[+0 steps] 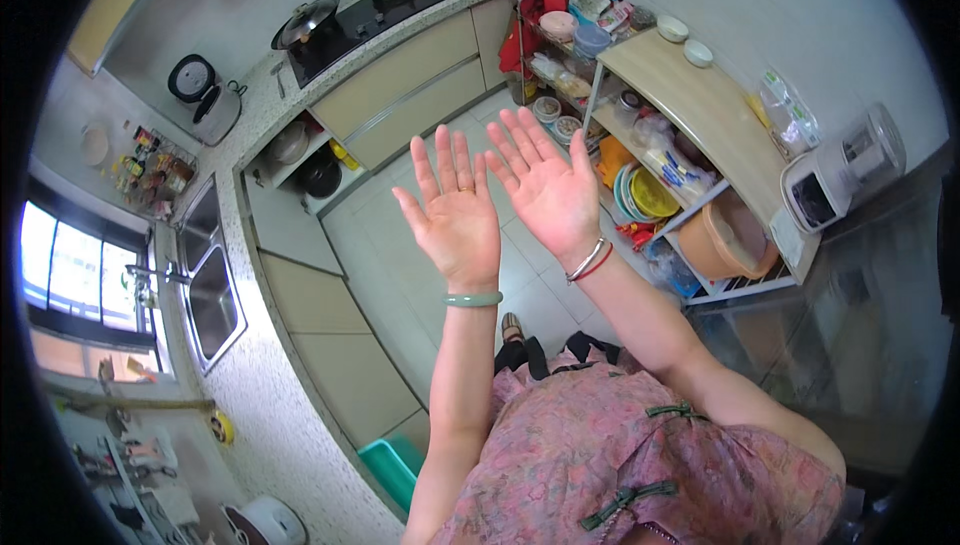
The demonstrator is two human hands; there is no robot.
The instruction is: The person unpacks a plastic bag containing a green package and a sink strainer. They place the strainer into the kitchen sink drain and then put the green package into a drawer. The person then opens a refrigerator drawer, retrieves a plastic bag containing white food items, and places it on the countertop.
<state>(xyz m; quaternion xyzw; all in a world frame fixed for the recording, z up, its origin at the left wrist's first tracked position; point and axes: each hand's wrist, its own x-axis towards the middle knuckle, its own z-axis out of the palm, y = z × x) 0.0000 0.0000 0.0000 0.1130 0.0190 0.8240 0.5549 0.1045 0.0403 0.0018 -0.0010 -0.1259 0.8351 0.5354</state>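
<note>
Fingers (pixel 445 157) straight, slightly parted, the left hand (pixel 458 230) and right hand (pixel 555 201) hover palm-up, holding nothing; at three o'clock from the right, the nearer one, a round yellow dish (pixel 655 193) tilts, no clear long axis, inside a beige-topped, white-framed rack (pixel 672 75).

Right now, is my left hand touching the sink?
Apart. The head view shows it plainly: your left hand is held open, palm up, with floor, cabinet fronts and speckled counter visible between it and the sink.
</note>
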